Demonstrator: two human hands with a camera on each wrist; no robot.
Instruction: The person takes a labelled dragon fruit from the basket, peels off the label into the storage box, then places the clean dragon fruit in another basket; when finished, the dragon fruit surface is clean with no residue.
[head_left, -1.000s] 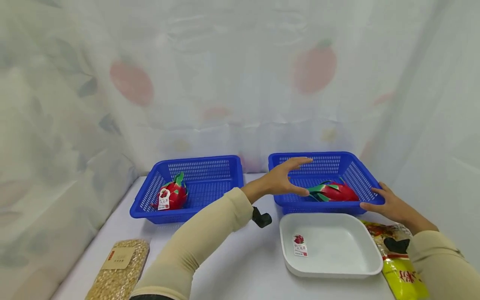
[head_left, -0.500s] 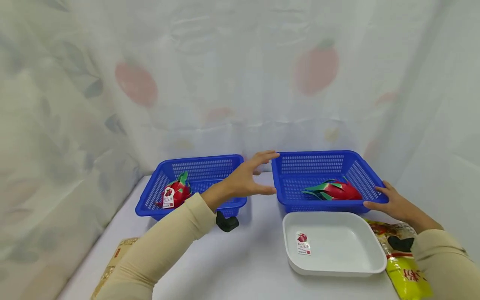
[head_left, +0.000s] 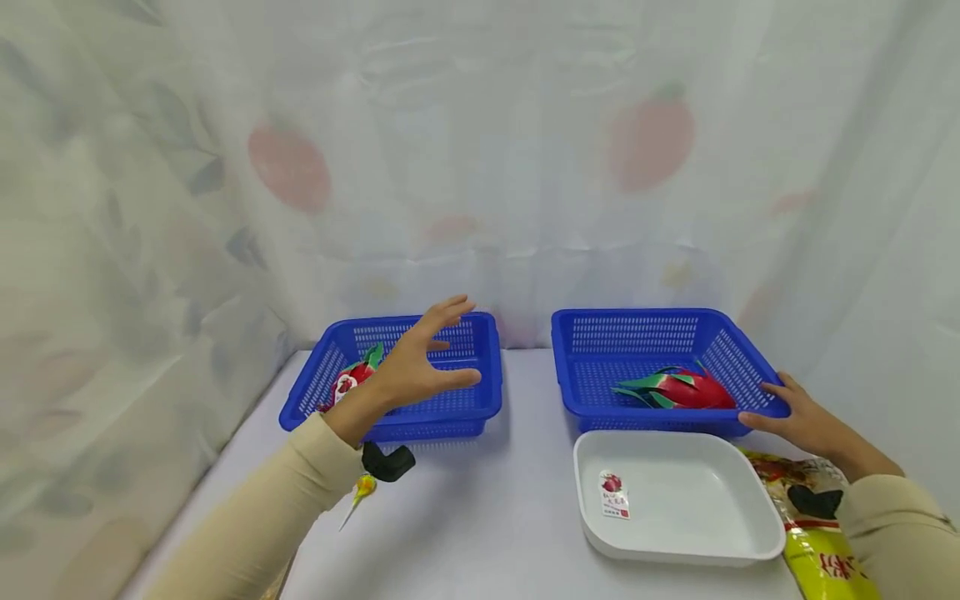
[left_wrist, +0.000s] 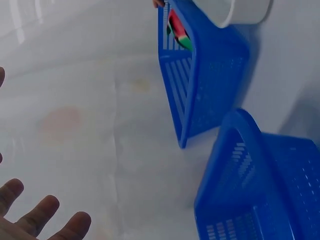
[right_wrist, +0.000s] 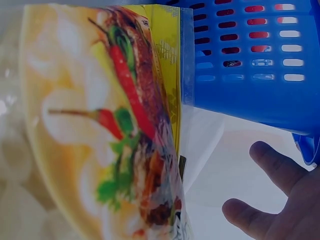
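My left hand (head_left: 416,362) hovers above the left blue basket (head_left: 450,429), fingers spread and holding nothing; its fingertips (left_wrist: 46,207) also show in the left wrist view. Inside that basket is a red dragon fruit (head_left: 367,367) with green tips and a white label, partly hidden by the hand. At the right blue basket (head_left: 652,418), my right hand (head_left: 813,425) holds the front right corner, thumb and fingers on either side of the rim. Two other fingers stretch out below the basket in the right wrist view. A second dragon fruit (head_left: 693,390) lies on its side in this basket.
A white tray (head_left: 682,500) with a dragon fruit label (head_left: 615,496) stands before the right basket. Beside it lies a yellow printed bag (head_left: 828,558). A lollipop (head_left: 365,486) lies near my left wrist. A pale curtain (head_left: 480,183) hangs behind the baskets.
My left hand has moved left from beside the right basket to above the left one. The right hand stays at the basket corner. The lollipop has come into view; the grain pack is mostly covered.
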